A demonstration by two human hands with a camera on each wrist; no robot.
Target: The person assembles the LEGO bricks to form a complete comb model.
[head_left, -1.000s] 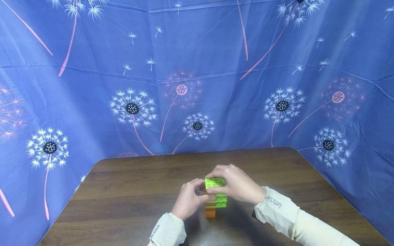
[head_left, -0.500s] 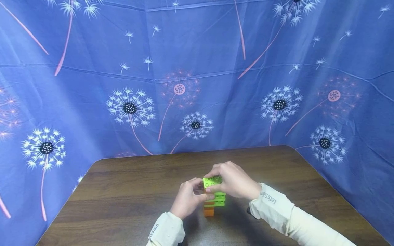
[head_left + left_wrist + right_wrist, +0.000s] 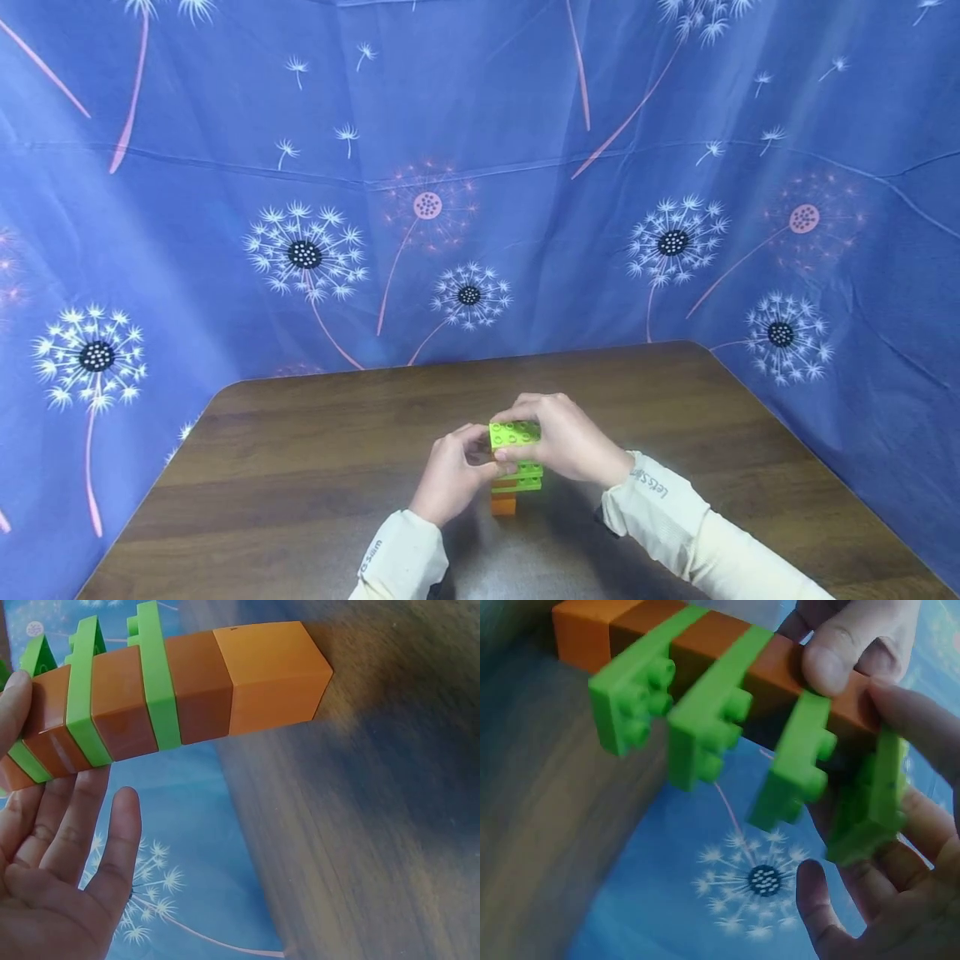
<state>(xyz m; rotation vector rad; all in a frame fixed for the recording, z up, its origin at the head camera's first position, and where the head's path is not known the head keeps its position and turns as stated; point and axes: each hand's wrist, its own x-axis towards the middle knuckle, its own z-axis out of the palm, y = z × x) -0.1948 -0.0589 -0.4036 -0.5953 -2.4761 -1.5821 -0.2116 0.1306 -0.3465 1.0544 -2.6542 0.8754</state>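
Note:
A tower of toy building bricks [image 3: 503,505] stands upright on the table. It has an orange block [image 3: 279,679] at its foot, then brown-orange blocks [image 3: 124,701] alternating with flat green bricks [image 3: 160,682] that jut out to one side. My left hand [image 3: 452,477] holds the tower's upper part, its thumb [image 3: 829,664] pressed on a block near the top. At the very top, my right hand [image 3: 573,440] grips the uppermost green brick [image 3: 870,799] between thumb and fingers. Studs show on that brick's upper face in the head view, partly covered by the right hand.
The dark wooden table [image 3: 300,467] spreads around the tower. Behind it and at both sides hangs a blue cloth [image 3: 540,250] with a dandelion print. Pale sleeves [image 3: 663,508] cover the forearms.
The head view has shifted slightly, so the whole scene sits a little further left and higher. Both hands keep their hold on the tower, with no clear change in the bricks.

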